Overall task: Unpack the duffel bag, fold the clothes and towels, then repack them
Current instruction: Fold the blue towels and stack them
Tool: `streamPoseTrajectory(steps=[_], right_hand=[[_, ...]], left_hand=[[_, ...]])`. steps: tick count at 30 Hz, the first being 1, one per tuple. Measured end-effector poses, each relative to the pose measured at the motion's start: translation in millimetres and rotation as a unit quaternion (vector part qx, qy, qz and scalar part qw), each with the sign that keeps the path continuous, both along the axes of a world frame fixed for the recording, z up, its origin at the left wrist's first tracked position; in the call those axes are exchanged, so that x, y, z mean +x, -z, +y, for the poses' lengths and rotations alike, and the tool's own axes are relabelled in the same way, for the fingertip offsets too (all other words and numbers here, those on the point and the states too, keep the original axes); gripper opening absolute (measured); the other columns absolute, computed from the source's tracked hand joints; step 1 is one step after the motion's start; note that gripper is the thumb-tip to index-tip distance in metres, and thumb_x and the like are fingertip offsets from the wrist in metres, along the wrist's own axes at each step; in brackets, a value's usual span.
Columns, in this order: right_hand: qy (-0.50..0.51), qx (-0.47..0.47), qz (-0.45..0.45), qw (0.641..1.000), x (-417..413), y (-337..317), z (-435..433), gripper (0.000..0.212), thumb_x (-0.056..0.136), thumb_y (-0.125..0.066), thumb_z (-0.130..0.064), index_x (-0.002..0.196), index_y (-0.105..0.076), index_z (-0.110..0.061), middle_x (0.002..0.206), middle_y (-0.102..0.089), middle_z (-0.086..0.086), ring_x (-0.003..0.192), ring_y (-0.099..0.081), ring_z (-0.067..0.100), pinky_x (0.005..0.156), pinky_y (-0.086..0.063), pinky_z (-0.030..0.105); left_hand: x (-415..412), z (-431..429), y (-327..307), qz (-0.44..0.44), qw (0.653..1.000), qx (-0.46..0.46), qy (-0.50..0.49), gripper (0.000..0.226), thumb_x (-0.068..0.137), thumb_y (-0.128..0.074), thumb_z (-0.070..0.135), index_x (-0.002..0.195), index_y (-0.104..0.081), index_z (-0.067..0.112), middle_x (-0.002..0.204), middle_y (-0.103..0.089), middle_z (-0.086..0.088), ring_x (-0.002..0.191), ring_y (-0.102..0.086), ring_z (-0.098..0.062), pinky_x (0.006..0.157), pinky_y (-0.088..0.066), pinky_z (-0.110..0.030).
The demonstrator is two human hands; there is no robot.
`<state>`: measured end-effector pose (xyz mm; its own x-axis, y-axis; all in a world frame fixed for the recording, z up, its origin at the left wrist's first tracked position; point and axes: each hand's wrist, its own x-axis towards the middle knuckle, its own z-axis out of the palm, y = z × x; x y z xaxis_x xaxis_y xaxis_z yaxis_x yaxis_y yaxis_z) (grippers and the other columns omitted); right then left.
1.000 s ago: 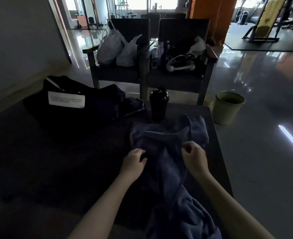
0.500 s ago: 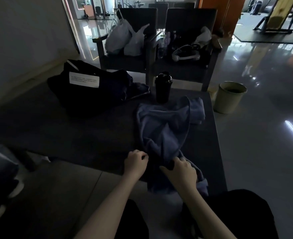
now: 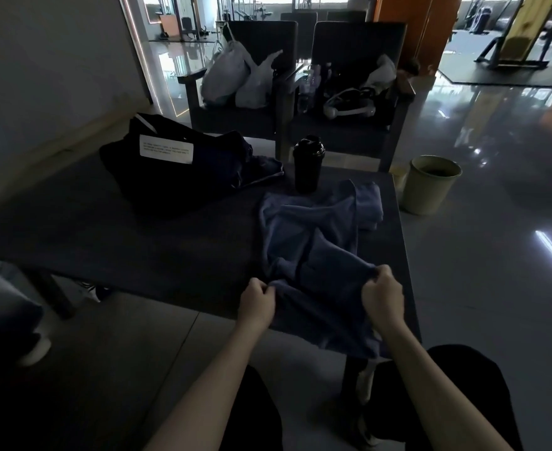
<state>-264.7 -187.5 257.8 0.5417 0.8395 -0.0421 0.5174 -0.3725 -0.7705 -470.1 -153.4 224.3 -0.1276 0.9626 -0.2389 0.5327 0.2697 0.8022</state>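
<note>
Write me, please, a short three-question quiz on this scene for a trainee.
1. True or false: the left hand and the right hand both grip the near edge of the blue towel.
2. What stands on the table just beyond the towel? A) black shaker bottle B) kettle C) lamp
3. Fill in: the duffel bag lies to the towel's ____.
Key: 1 true; 2 A; 3 left.
</note>
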Motion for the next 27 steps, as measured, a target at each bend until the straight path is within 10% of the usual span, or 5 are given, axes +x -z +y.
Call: streamPoseTrajectory(steps=[9,22,27], right_hand=[[-0.023,-0.12,0.023,0.992,11.6,8.7,-24.5,0.051,0.086,-0.056,-0.051,0.115,-0.052,-0.009,0.1,-0.059,0.007,0.085,-0.058,0.025,0.069,-0.046,0.033],[0.022,0.023,0.073,0.997,-20.5,32.7,-105.2,0.002,0.088,-0.057,-0.016,0.089,-0.058,-0.015,0.071,-0.058,-0.006,0.063,-0.052,0.008,0.052,-0.038,0.023],[0.059,0.159,0.213,0.962,-17.8,27.8,-113.9,0.013,0.093,-0.054,-0.011,0.097,-0.066,-0.015,0.085,-0.066,-0.002,0.086,-0.064,0.019,0.065,-0.046,0.022]], left_hand=[[-12.5,-7.1,-1.3,-0.147,0.982,-0.088,-0.084,0.019,0.087,-0.067,0.015,0.1,-0.06,0.004,0.104,-0.065,-0.016,0.089,-0.061,-0.027,0.074,-0.049,-0.032],[-14.6,-53.0,-8.4,-0.229,0.965,-0.061,-0.117,0.017,0.09,-0.055,0.006,0.074,-0.06,0.01,0.076,-0.06,-0.012,0.065,-0.054,-0.02,0.059,-0.041,-0.028],[-22.6,-72.7,-25.7,-0.29,0.95,-0.019,-0.111,0.02,0.096,-0.048,0.01,0.081,-0.062,0.014,0.088,-0.064,-0.012,0.083,-0.061,-0.027,0.071,-0.048,-0.034]])
